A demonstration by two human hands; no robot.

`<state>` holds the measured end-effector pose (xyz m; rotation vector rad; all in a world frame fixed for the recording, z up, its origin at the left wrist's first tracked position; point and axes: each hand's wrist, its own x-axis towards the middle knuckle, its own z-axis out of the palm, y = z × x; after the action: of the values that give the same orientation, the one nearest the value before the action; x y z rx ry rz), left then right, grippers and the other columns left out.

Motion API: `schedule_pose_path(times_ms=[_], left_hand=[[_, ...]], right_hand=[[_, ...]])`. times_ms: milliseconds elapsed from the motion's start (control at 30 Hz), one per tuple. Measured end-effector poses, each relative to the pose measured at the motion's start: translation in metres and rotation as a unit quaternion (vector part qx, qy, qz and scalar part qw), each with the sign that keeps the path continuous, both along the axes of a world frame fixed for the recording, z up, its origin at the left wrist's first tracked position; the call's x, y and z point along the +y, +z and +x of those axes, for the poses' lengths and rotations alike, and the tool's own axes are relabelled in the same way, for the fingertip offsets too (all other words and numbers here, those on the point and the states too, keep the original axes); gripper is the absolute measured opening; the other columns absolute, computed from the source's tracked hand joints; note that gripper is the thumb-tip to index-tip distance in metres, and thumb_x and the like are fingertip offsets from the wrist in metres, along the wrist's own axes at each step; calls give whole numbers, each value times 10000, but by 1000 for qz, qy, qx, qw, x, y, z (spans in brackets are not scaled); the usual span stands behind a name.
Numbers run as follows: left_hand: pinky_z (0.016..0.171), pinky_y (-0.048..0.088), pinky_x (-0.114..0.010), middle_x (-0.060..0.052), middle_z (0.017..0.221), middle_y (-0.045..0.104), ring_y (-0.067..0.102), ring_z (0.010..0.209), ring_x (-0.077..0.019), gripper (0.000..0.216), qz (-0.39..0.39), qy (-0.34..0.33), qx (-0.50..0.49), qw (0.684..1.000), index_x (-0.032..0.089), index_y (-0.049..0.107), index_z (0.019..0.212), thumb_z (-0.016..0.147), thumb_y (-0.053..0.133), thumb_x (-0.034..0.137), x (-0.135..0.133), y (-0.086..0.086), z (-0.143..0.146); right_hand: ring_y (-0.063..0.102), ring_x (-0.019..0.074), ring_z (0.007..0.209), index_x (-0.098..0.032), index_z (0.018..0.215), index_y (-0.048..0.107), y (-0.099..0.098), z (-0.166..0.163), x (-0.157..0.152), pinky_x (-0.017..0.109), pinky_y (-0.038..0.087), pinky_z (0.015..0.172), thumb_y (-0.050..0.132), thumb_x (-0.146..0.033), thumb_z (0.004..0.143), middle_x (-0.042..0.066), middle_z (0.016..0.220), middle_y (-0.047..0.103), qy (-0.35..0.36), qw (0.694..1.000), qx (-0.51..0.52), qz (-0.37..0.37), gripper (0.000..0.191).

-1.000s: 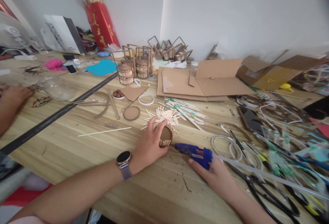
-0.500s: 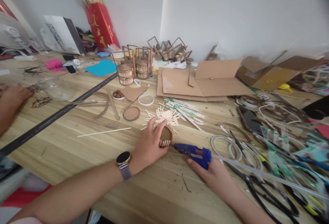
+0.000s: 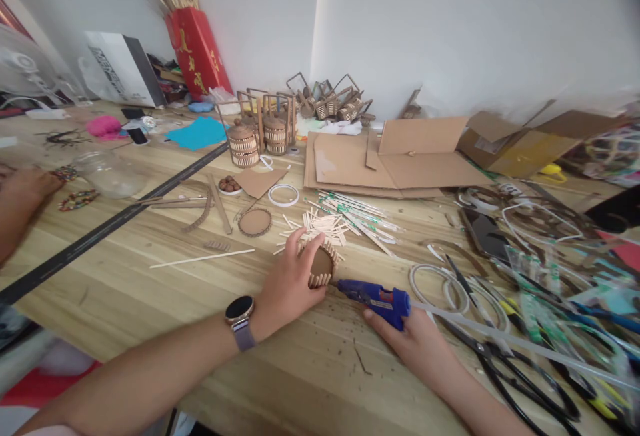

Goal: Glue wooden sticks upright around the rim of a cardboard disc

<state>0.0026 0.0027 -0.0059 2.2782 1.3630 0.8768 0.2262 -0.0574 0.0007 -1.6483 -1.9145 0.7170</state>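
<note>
"While the wooden tabletop (image 3: 125,289) spreads under everything, what is the biggest thing on it?"

"Flattened corrugated cardboard (image 3: 345,156), toward the back."

"And the hands?"

"Right hand (image 3: 420,336): wrapped around a blue hot-glue gun (image 3: 376,297) (I can't tell where its trigger finger sits). Left hand (image 3: 285,283): thumb and fingers curved narrowly around a small round basket base (image 3: 323,264), which rests on the tabletop, its edge ringed with short sticks."

"Does the nozzle touch it?"

"Can't tell; it points at the near right edge, touching or just beside."

"Smallest?"

"Cut wooden sticks (image 3: 327,223), heaped just behind the basket base."
</note>
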Motion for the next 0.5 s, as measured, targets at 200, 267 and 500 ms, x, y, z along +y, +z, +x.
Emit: schedule_pose_path(times_ms=[200, 267, 500], left_hand=[[1045, 448, -524, -149, 1485, 229, 417, 1327, -363, 889, -6, -3, 2, 1000, 281, 280, 1434, 686, 730, 111, 0, 0, 0], [1047, 446, -527, -155, 1484, 225, 410, 1332, -369, 893, -10, -3, 4, 1000, 270, 283, 1432, 680, 736, 109, 0, 1, -1], [1056, 441, -523, -153, 1483, 220, 420, 1322, -361, 911, -11, -3, 5, 1000, 276, 283, 1427, 669, 758, 102, 0, 1, 0]], right_hand=[[676, 310, 1043, -185, 1083, 718, -2, -3, 0, 435, 506, 952, 526, -491, 838, 123, 1102, 743, -26, 999, 20, 3, 436], [667, 312, 1053, -179, 1097, 708, 0, -3, 0, 438, 496, 964, 524, -518, 830, 126, 1109, 738, -34, 998, 42, -8, 469], [577, 161, 630, -182, 768, 659, 21, 21, 1, 264, 477, 618, 529, -657, 810, 27, 679, 632, 46, 977, 78, -193, 494]])
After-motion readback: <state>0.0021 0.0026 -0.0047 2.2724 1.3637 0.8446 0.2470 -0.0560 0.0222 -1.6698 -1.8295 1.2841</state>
